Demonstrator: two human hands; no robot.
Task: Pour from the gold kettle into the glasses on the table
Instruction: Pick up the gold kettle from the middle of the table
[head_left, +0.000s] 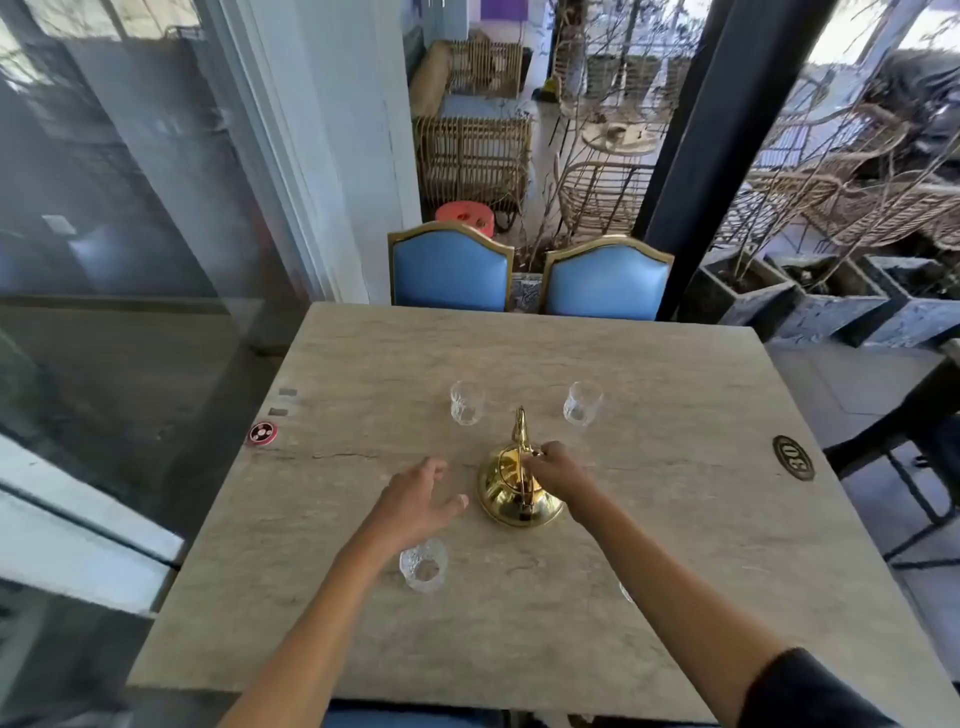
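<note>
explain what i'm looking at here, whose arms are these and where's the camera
There is no robot here. One wide-angle camera sits on a person's head and looks forward and down, so the two bare arms reaching in from the bottom are that person's own. They stand at a stone-look table. In its middle is a gold kettle; the right hand is at the kettle's top, about at the handle, though a firm grip cannot be told. The left hand hovers open beside it, holding nothing. Two small glasses stand beyond the kettle, far left glass and far right glass, and a near glass sits under the left forearm.
</note>
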